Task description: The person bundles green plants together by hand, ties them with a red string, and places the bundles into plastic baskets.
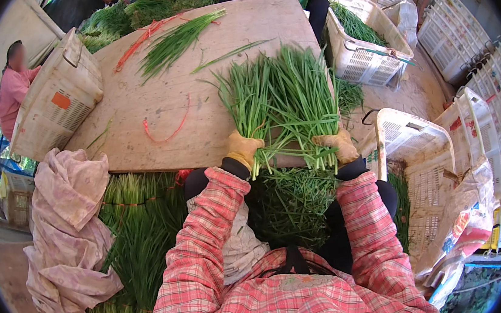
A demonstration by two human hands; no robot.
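Observation:
Two leafy bunches of garlic chives lie side by side at the near right edge of a wooden board, leaf tips pointing away from me. My left hand (243, 149), in a yellowish glove, is closed round the stem ends of the left bunch (248, 92). Gloved alike, my right hand (339, 145) grips the right bunch (303, 90) low on its outer side. Some stems cross between the two bunches, and their cut ends hang over the board's edge. The fingertips are partly hidden by stems.
The wooden board (198, 125) carries a smaller chive bunch (180, 41), red ties (135, 46) and a loose red strip (169, 134). Tied chives (143, 241) lie at lower left beside a crumpled cloth (71, 218). Crates (417, 145) stand right; two people work beyond.

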